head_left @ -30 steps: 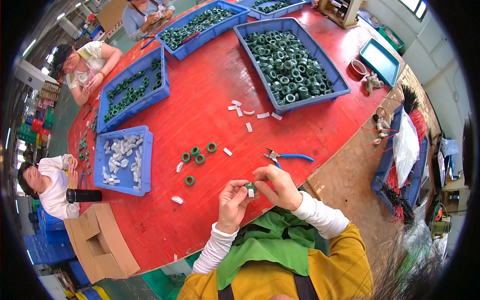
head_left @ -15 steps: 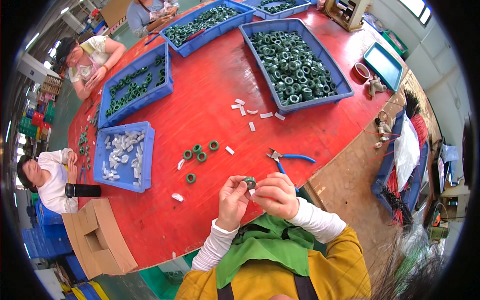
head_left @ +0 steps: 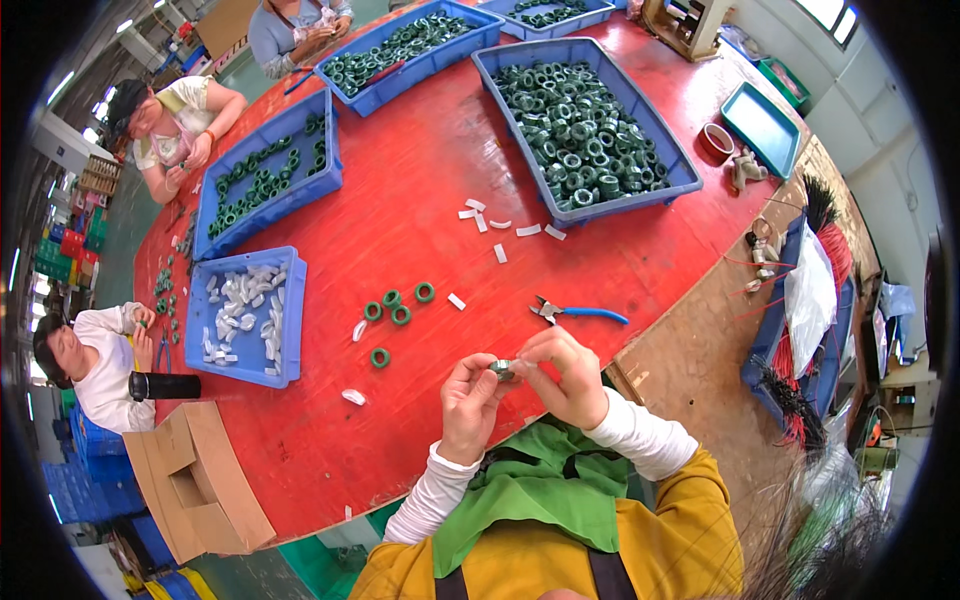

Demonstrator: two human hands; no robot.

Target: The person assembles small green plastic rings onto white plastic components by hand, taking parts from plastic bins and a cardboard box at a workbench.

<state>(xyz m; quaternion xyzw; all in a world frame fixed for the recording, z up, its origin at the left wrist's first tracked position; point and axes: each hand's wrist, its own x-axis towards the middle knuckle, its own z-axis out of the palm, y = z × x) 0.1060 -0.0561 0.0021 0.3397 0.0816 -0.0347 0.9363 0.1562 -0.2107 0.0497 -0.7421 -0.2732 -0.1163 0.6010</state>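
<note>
Over the table's near edge, my left hand (head_left: 468, 408) pinches a dark green ring (head_left: 501, 370) between thumb and fingers. My right hand (head_left: 572, 378) meets it from the right, its fingertips closed at the ring's side; a whitish bit shows there, too small to name. Ahead to the left lie several loose green rings (head_left: 401, 315) and a few white strips (head_left: 457, 301). Just beyond my right hand rest cutting pliers (head_left: 578, 313) with blue handles, one handle mostly covered by the hand.
A large blue tray (head_left: 690, 187) heaped with green rings stands far ahead. Another blue tray (head_left: 290, 330) at left holds white pieces. More ring trays, a cardboard box (head_left: 225, 480), a black cylindrical bottle (head_left: 165, 386) and three co-workers line the left and far sides.
My right hand has lifted and turned, its fingers now bent over the ring's right side. The ring has tilted slightly in my left fingers. The pliers have stayed put.
</note>
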